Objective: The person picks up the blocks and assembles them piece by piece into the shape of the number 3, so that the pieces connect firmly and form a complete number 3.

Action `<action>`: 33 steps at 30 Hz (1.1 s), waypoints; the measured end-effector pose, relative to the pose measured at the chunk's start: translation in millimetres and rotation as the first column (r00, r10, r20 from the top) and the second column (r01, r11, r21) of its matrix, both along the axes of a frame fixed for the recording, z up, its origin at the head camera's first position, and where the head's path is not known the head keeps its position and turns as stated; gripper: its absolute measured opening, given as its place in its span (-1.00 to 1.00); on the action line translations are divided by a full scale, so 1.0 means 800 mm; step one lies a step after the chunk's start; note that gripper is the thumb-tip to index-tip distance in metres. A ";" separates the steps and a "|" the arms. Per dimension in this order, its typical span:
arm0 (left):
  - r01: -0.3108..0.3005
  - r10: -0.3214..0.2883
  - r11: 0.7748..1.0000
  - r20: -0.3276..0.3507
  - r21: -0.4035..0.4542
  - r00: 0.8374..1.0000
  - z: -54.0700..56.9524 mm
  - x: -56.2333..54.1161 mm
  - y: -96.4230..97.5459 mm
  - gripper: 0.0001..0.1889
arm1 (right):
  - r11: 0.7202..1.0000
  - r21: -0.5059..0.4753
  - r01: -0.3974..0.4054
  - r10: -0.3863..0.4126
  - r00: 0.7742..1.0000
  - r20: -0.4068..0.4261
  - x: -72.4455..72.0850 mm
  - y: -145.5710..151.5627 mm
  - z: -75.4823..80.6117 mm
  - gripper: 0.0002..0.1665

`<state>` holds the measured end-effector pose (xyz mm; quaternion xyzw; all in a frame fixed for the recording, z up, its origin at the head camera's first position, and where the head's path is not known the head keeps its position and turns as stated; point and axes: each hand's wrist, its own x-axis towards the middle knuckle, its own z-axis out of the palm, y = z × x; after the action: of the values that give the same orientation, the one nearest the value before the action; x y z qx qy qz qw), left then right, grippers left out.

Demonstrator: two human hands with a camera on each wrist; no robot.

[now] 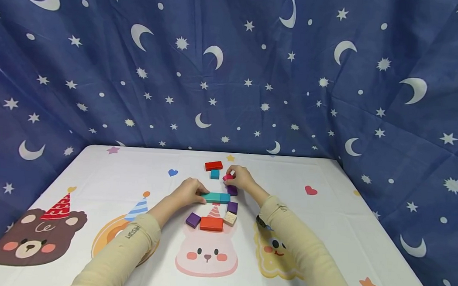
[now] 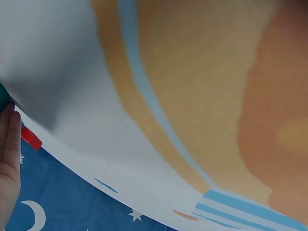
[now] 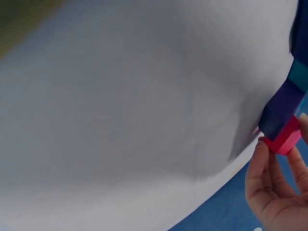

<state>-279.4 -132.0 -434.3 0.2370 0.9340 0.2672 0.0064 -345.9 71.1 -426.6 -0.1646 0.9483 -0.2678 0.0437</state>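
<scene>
In the head view my left hand (image 1: pixel 188 192) is at the left end of a green block (image 1: pixel 211 197), thumb at the near side and fingertips at the far side. A blue block (image 1: pixel 224 198) touches its right end. My right hand (image 1: pixel 241 177) pinches a small pink block (image 1: pixel 227 177) between thumb and fingers. The right wrist view shows this pink block (image 3: pixel 286 137) against a purple block (image 3: pixel 280 109). In the left wrist view, the fingers (image 2: pixel 12 139) reach a teal-green block at the frame's edge, mostly cut off.
Behind lie a red block (image 1: pixel 213 165) and a small blue block (image 1: pixel 215 174). Nearer are a purple block (image 1: pixel 232 208), a cream block (image 1: pixel 230 218), an orange-red block (image 1: pixel 211 223) and another purple block (image 1: pixel 193 220). A dark object (image 1: pixel 261 221) shows by the right sleeve.
</scene>
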 end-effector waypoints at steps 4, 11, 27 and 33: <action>0.003 -0.003 1.000 0.003 0.010 1.000 0.002 0.001 0.000 -0.68 | 0.999 0.027 0.018 -0.018 1.000 0.006 0.000 -0.003 -0.002 -0.70; 0.005 -0.005 1.000 0.002 0.020 1.000 0.001 0.001 -0.002 -0.68 | 0.999 0.049 0.000 0.001 1.000 -0.015 0.004 -0.007 0.000 -0.74; -0.010 0.010 1.000 0.011 0.016 1.000 0.000 -0.001 -0.002 -0.69 | 0.996 0.074 0.058 -0.062 0.997 0.052 -0.031 -0.012 -0.022 -0.73; 0.001 -0.001 1.000 0.005 0.019 1.000 0.001 0.000 -0.003 -0.69 | 0.994 0.073 0.081 -0.089 0.989 0.114 -0.043 -0.011 -0.029 -0.70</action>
<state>-279.6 -134.4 -433.9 0.2368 0.9313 0.2768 0.0066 -380.3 62.3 -449.7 -0.1062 0.9588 -0.2462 0.0935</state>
